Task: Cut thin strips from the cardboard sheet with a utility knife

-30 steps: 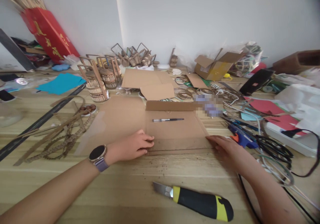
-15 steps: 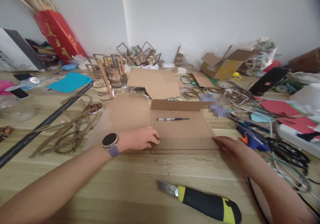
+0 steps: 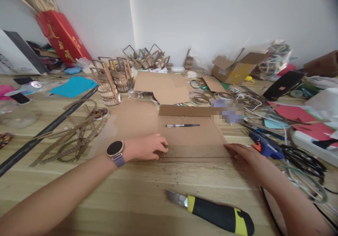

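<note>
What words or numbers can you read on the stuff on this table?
Nothing here can be read for sure.
On the red box: gold characters, too blurred to read.
On the white box: dark print, too small to read.
On the black case: a red label, too small to read.

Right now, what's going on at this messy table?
A person has both hands on the near edge of a flat cardboard sheet on the wooden table: left hand curled at its middle, right hand flat at its right corner. A pen lies on the sheet. A utility knife, blade out, lies untouched nearer the person.
</note>
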The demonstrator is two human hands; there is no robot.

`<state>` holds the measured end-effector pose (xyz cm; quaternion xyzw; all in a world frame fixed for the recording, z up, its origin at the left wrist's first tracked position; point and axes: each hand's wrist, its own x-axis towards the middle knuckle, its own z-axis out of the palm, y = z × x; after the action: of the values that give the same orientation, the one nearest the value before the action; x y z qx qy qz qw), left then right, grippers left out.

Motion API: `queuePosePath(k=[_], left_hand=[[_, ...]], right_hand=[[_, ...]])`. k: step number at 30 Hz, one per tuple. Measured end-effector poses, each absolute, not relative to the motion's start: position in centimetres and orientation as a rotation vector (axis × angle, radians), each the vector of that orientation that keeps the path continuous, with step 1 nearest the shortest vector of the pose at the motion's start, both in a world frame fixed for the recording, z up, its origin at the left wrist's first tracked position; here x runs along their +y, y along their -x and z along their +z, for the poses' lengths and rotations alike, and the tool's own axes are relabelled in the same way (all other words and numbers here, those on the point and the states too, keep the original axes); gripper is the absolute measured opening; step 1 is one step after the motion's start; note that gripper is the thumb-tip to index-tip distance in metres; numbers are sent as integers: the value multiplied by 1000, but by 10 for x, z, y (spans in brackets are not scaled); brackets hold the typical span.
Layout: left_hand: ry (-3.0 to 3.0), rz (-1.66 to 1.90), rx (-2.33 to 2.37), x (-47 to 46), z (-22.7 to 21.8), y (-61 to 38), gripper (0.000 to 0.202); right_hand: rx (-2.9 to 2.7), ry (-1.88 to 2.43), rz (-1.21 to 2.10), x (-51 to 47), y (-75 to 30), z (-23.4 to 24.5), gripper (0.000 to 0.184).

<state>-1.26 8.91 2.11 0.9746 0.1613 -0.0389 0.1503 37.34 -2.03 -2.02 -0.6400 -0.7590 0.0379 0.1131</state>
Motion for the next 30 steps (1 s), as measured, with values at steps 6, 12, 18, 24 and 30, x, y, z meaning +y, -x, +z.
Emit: queuePosePath(k=[6,12,18,24,30], left_hand=[[-2770,-44,448,88,20,13,27],[-2762,-38,455,87,21,13,28],[-2843,-102,459,84,30,6,15],[-2954,-296,497,80,40,-25,13],[-2919,-372,417,86,45,-52,60]], right_hand=[[-2222,1877,117,-20,-371,-20,43],[-2198,1888,126,-21,-372,-21,45],[-2215,1869,142,-21,-372,-19,44],[-2217,1867,136,-20,-370,-17,44],[-2230,1860,165,-20,-372,-15,44]])
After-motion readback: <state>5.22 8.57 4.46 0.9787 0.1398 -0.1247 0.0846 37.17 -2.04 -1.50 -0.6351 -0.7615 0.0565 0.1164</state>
